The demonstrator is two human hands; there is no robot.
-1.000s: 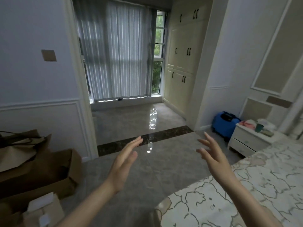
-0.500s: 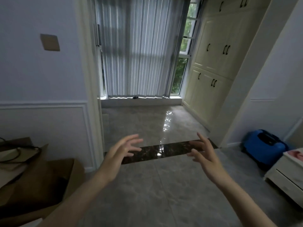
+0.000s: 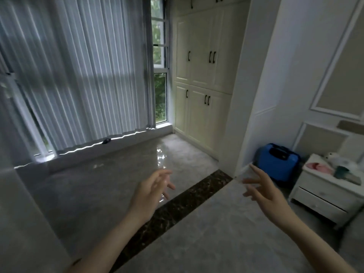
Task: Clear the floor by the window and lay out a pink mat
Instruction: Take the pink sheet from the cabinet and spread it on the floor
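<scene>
The grey tiled floor by the window (image 3: 110,174) lies ahead, glossy, with a dark marble strip (image 3: 177,205) marking its threshold. Pale vertical blinds (image 3: 78,75) cover most of the window. My left hand (image 3: 151,192) hovers over the strip, fingers spread, holding nothing. My right hand (image 3: 262,190) is raised to the right of it, fingers apart and empty. No pink mat is in view.
Cream built-in cupboards (image 3: 201,75) line the right side of the window nook. A blue suitcase (image 3: 277,162) stands against the wall beside a white nightstand (image 3: 327,198) carrying a pink cloth and small items. A small dark object (image 3: 106,141) lies on the window sill.
The view has swung right and closer to the window nook. The cardboard boxes at left have left the frame and the nightstand has returned. Both hands stay raised and empty.
</scene>
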